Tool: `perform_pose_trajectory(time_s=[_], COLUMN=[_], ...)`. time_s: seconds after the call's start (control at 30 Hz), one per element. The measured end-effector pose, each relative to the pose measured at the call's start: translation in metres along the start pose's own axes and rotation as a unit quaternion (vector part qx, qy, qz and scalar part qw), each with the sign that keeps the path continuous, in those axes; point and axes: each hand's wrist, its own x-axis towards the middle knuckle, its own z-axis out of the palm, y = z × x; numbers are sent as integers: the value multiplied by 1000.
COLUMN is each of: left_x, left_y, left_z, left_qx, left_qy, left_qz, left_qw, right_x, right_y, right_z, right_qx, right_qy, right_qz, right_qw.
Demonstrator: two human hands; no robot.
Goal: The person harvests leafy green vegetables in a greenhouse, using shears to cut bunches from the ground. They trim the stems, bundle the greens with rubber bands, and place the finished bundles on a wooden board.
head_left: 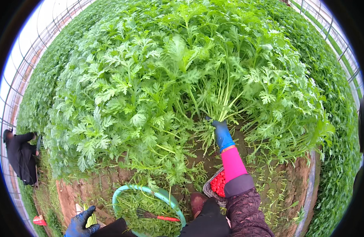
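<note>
My right hand (222,130), in a blue rubber glove, grips a bunch of leafy green stems (225,99) low down near the soil; parts of the leaves above are blurred. At the lower left is my left hand (81,223), also in a blue glove, with thumb and fingers apart around pale green stalks (91,218). Whether it grips them I cannot tell. Between my hands stands a teal plastic basin (125,189) filled with cut greens (137,203). A small fan-shaped hand rake with a red handle (168,218) lies on the greens.
Dense leafy plants (134,89) spread ahead. A basket (208,188) of red pieces (218,183) stands by my boot (197,203). A grey edging (307,189) runs at right. A person in dark clothes (22,157) crouches far left, near a red-and-white bag (39,220).
</note>
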Motion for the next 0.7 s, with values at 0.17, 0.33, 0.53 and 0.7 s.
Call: perform_pose_trajectory(time_s=[0.17,0.33,0.53,0.7], left_x=[0,1,1,0], left_y=[3,6,8,12], left_z=[-3,-3,-2,-4], left_qx=[-4,-10,-2,5], left_qy=[-7,-9,-10,-5], left_qz=[-1,3,3,11], left_qw=[1000,1000,1000,1000], right_x=[20,85,73,13], right_y=[-23,53,38,-22], right_z=[15,34,57,45], right_qx=[-122,-392,-491,-433], right_qy=[4,-22,-7,-49], right_qz=[-84,-124,-87,-31], right_qw=[989,911,867,900])
